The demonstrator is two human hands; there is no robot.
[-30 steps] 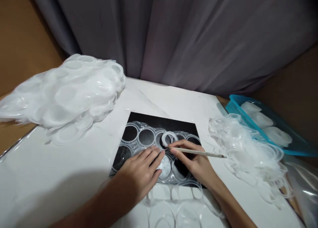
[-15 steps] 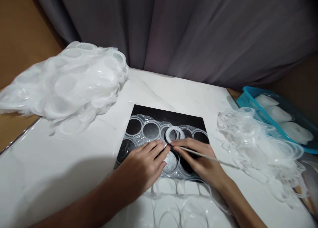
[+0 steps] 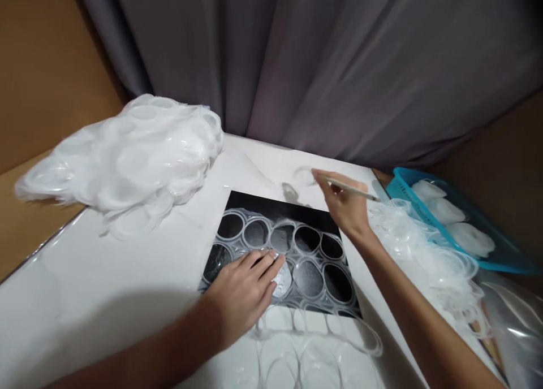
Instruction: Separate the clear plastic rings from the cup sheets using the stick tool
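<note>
My left hand lies flat with fingers stretched out on a translucent plastic sheet with round outlines. That sheet rests over a black mat, and its lower part hangs onto the white table. Raised above the table beyond the mat, my right hand grips a thin pale stick-like tool, which points back to the right. Just left of its fingertips is a faint, blurred translucent ring; whether the fingers pinch it is unclear.
A large heap of translucent round pieces sits at the back left. On the right are a pile of thin ring scraps, a blue basket holding whitish bundles, and a clear plastic bag. Behind the table hangs a grey curtain.
My right hand has lifted off the sheet and moved up and away with the tool and the white ring. My left hand stays flat on the sheet. The view has shifted slightly.
</note>
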